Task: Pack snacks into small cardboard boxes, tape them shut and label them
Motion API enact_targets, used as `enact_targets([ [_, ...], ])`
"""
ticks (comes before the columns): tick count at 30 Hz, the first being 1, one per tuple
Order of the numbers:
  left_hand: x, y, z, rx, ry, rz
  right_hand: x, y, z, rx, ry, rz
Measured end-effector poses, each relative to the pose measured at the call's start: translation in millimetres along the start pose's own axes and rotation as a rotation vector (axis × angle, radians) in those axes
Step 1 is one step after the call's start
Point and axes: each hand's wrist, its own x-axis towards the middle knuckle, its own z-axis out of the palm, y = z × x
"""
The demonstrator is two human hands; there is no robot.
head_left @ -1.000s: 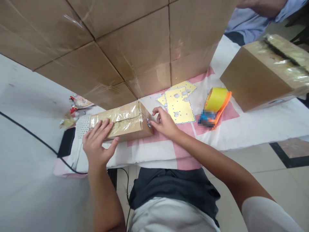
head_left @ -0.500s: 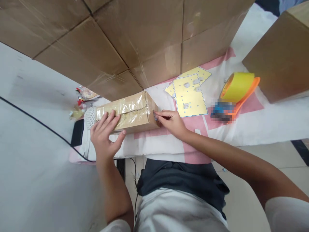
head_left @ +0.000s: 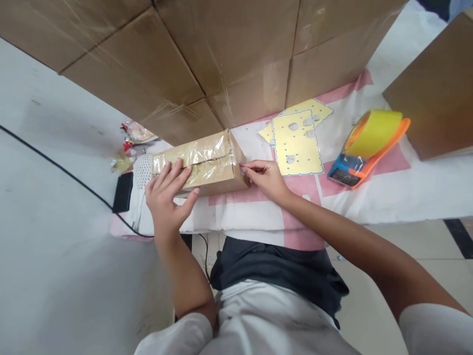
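A small cardboard box [head_left: 220,184] lies lengthwise on the cloth, its top covered with shiny clear tape. My left hand [head_left: 166,199] rests on the box's left part, fingers stretched and spread over the taped top and thumb apart along the near side. At the right end of the box, my right hand [head_left: 269,181] is closed in a pinch against the end face. Something small and bluish shows at those fingertips, too small to name. To the right of that hand lie two overlapping yellow patterned cards [head_left: 301,157] with small whitish patches on them.
Large stacked cartons [head_left: 251,93] form a wall behind the box. A tape dispenser [head_left: 369,148] with yellow tape stands right of the cards. Another carton [head_left: 436,93] is at far right. Wrapped packets [head_left: 136,132], a black flat object [head_left: 123,192] and a cable [head_left: 55,165] are left.
The whole view has shifted slightly, so the box and hands appear a little higher and farther right. Both hands keep the same places on the box.
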Motion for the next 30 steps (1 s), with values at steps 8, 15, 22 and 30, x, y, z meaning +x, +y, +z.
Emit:
enact_targets([
  [8,2.0,3.6,0.0,-0.014,0.009,-0.007,1.2,-1.5,-0.8,-0.073,0.016,-0.101],
  [15,-1.0,1.8,0.9,-0.014,0.015,0.011,3.0,3.3,-1.6,0.004,-0.044,-0.042],
  [22,0.8,1.7,0.6,0.017,0.036,0.043,5.4,0.9,-1.3,0.045,0.012,0.003],
  [30,2.2,2.0,-0.1,0.013,0.036,0.080,4.8,-2.9,0.8,0.053,-0.022,0.051],
])
